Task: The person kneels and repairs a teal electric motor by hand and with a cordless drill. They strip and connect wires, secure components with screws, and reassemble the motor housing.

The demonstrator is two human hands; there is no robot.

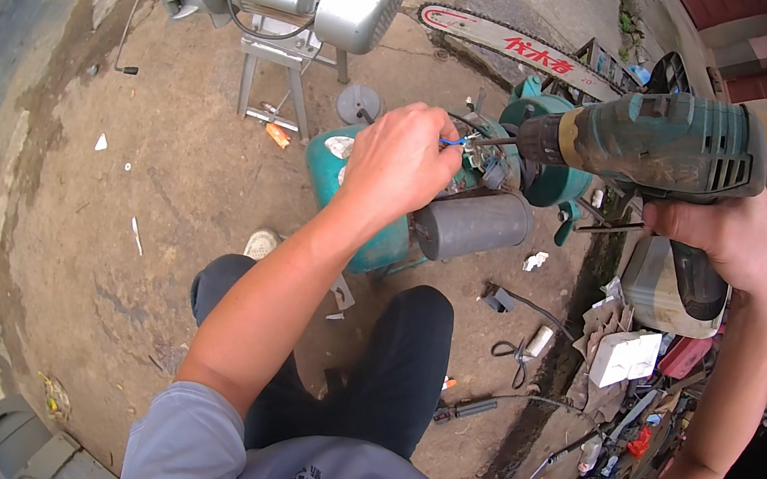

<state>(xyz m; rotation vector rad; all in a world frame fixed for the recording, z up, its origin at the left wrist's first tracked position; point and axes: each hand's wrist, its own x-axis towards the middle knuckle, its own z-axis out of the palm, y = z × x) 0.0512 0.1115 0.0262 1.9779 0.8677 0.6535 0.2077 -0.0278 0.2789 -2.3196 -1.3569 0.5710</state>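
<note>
Far left, silver motor (361, 8) on a metal stand (292, 94), orange scrap (276, 134) on the floor near its foot. Next, green tank (386, 246), lower centre, partly behind the person's left forearm. Left hand (402, 156) above it, fingers bunched together, pinching a blue wire (450, 142) that pokes out past them; fingertips partly hidden. Grey cylinder (475, 226) lies beside the tank, just right of and below that hand. Long bit (496, 141) points left toward the wire, tip close to it; cannot tell if touching. Chainsaw bar (526, 52) behind, top. Black-handled scissors (512, 366) on the ground below. Cordless drill (663, 144), dark green, held level at right. White box (625, 358) lower right among clutter. Right hand (737, 238) wraps the drill's handle, fingers clamped; trigger contact unclear.
</note>
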